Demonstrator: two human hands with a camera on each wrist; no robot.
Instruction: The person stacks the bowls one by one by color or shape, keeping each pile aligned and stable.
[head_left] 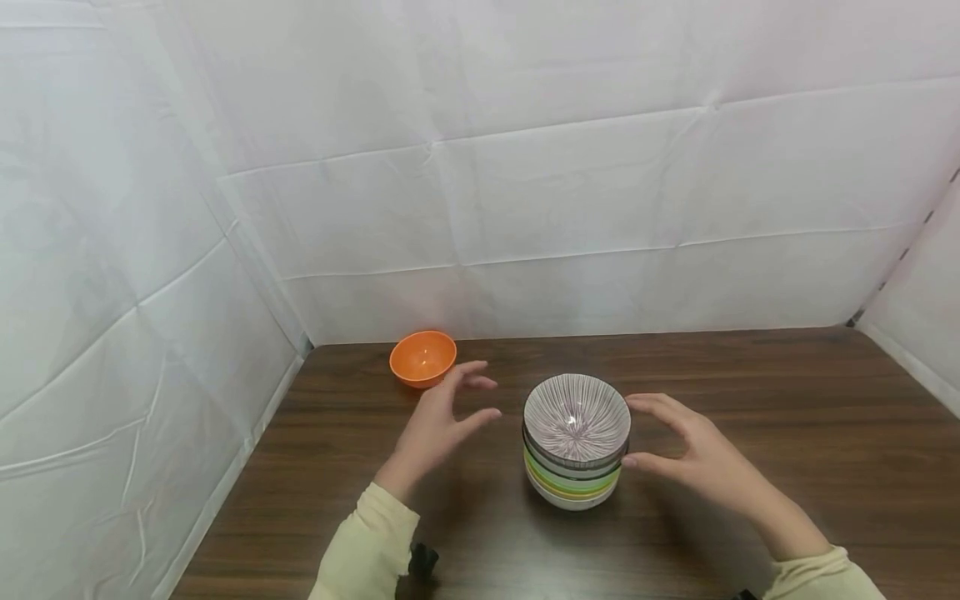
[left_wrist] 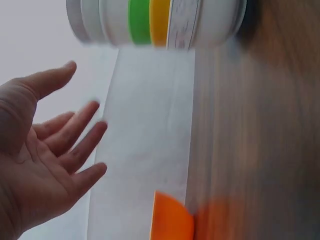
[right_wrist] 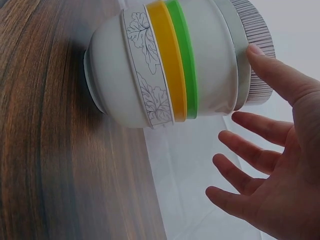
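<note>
A stack of nested bowls (head_left: 573,483) stands upright on the dark wooden table. Its top bowl (head_left: 576,417) has thin purplish lines running out from the centre; green, yellow and flower-patterned white bowls show lower in the right wrist view. My right hand (head_left: 697,454) is spread at the stack's right side, thumb and fingertips by the upper bowls; whether they touch is unclear. To the left of the stack, clearly apart from it, my left hand (head_left: 438,425) holds nothing, its fingers loosely extended. Behind that hand sits an orange bowl (head_left: 423,358), partly covered by the fingers.
White sheeting (head_left: 562,192) rises along the table's back edge and also on the left and right. The wooden table (head_left: 787,400) extends to both sides of the stack. A small black object (head_left: 423,560) lies beside the left sleeve.
</note>
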